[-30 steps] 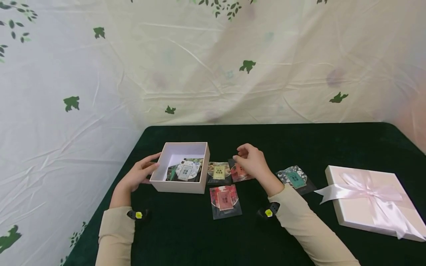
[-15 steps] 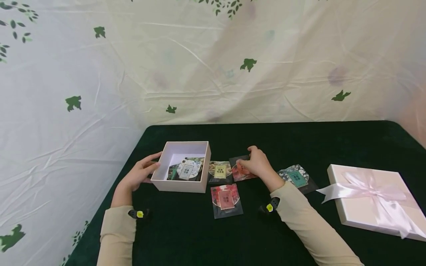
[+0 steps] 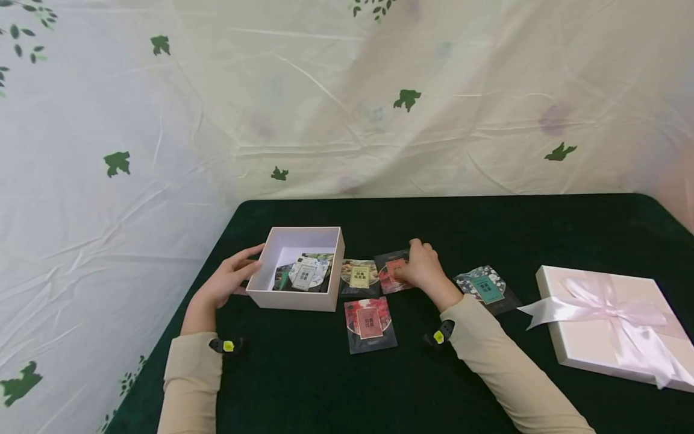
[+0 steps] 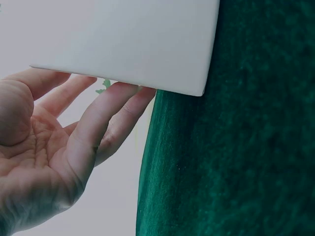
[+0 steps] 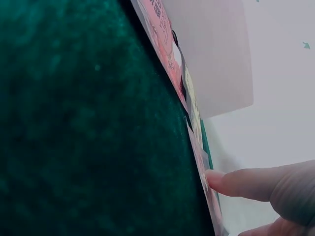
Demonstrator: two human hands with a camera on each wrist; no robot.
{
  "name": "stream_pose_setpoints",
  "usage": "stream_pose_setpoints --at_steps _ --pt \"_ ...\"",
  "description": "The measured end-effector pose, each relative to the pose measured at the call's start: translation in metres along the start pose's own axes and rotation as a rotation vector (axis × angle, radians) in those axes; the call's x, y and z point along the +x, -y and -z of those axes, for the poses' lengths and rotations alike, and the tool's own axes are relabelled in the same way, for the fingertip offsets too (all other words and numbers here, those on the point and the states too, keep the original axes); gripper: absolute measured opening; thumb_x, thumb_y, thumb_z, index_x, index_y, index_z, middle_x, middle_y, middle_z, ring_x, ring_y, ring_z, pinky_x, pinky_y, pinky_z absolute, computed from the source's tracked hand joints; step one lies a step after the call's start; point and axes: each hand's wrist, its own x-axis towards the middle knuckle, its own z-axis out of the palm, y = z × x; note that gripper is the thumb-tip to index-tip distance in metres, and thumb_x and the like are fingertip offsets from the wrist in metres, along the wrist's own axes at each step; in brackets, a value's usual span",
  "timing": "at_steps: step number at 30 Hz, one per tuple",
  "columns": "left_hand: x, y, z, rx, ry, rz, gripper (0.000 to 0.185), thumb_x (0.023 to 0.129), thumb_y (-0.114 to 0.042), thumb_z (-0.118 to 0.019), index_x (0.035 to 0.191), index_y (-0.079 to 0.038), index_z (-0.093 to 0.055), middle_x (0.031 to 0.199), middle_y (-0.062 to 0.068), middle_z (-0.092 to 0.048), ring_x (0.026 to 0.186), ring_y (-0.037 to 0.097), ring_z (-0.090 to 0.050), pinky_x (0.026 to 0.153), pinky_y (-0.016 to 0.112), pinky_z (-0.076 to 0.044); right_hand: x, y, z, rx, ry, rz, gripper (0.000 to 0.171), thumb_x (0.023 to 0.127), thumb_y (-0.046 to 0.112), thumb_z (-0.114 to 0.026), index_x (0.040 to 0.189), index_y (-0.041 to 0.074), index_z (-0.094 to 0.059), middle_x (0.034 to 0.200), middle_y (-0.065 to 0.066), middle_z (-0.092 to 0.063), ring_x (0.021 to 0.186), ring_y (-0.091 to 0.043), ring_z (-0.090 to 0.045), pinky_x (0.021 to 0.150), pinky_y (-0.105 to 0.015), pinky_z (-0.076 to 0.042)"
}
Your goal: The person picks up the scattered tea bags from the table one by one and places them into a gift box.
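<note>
A second ago the right hand hovered with bent fingers above the orange-red packet; now it has come down onto that packet, fingers curled over its far edge and a fingertip pressed against the edge in the right wrist view (whether the packet is truly pinched or only pressed I cannot tell). The packet lies flat on the green cloth, partly under that hand. The left hand has stayed where it was, fingers straight and relaxed, touching the outer left wall of the white box; the left wrist view shows the fingers laid against the box's wall, gripping nothing.

The white box stands open, between the two hands, and holds several packets lying overlapped on its floor, the top one pale with a dark label.

Just left of the right hand, between it and the box, lies a yellow-label packet. Nearer the person than that hand lies a red packet. To the hand's right is a teal-label packet, and well beyond that a flat pink box tied with a pale ribbon, shut.
</note>
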Motion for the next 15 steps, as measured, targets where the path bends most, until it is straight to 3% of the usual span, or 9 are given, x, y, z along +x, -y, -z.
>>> stream_pose_setpoints --at_steps 6,15 --pt "0.0023 0.0006 0.0000 0.009 0.001 0.002 0.060 0.098 -0.037 -0.050 0.151 -0.018 -0.027 0.143 0.027 -0.039 0.123 0.045 -0.045 0.083 0.050 -0.054 0.0040 -0.0055 0.0012 0.077 0.041 -0.058 0.073 0.080 0.024 -0.074 0.134 -0.007 -0.035 0.124 -0.028 -0.049 0.104 -0.035 -0.049 0.093 -0.048 -0.045" --pt "-0.0001 0.0010 0.0007 0.006 -0.004 0.007 0.060 0.098 -0.036 -0.050 0.151 -0.019 -0.027 0.142 0.027 -0.040 0.123 0.045 -0.046 0.083 0.050 -0.054 0.0057 -0.0055 0.0043 0.065 0.007 -0.049 0.057 0.078 0.022 -0.077 0.119 -0.009 -0.053 0.113 -0.024 -0.056 0.095 -0.031 -0.051 0.080 -0.041 -0.048"
